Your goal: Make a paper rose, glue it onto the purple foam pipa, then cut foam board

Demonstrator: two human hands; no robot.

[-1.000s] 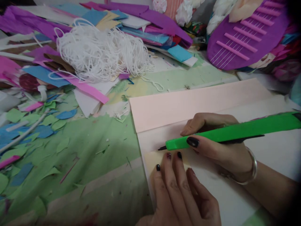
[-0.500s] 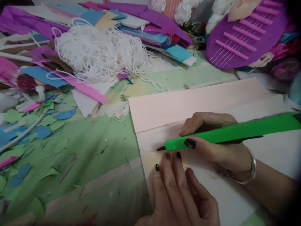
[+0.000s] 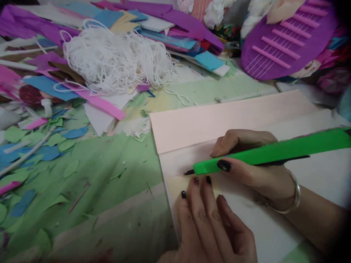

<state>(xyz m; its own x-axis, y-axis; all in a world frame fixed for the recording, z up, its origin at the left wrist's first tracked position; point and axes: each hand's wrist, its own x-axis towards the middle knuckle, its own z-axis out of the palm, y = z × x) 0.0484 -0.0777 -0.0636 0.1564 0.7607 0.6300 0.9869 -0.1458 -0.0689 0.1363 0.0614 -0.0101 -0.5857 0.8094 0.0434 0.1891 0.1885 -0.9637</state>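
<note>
My right hand [image 3: 255, 175], with a silver bracelet at its wrist, is closed around a long green utility knife [image 3: 287, 148]. The knife's narrow dark tip points left and meets the white sheet [image 3: 274, 233] by the upper edge of a small pale yellow piece [image 3: 175, 186]. Just below, my left hand [image 3: 211, 223] lies open, its fingers stretched flat and pressing on that yellow piece. Dark nail polish shows on both hands. A pale pink sheet [image 3: 233, 118] lies along the white sheet's far side.
A tangle of white cord [image 3: 117, 60] sits at the back among coloured paper strips. Green and blue paper cut-outs [image 3: 71, 168] are scattered at left on the green cloth [image 3: 115, 197]. A purple oval with pink bars [image 3: 285, 44] stands at back right.
My right hand and the knife have shifted very slightly to the right. My left hand stays in place on the yellow piece.
</note>
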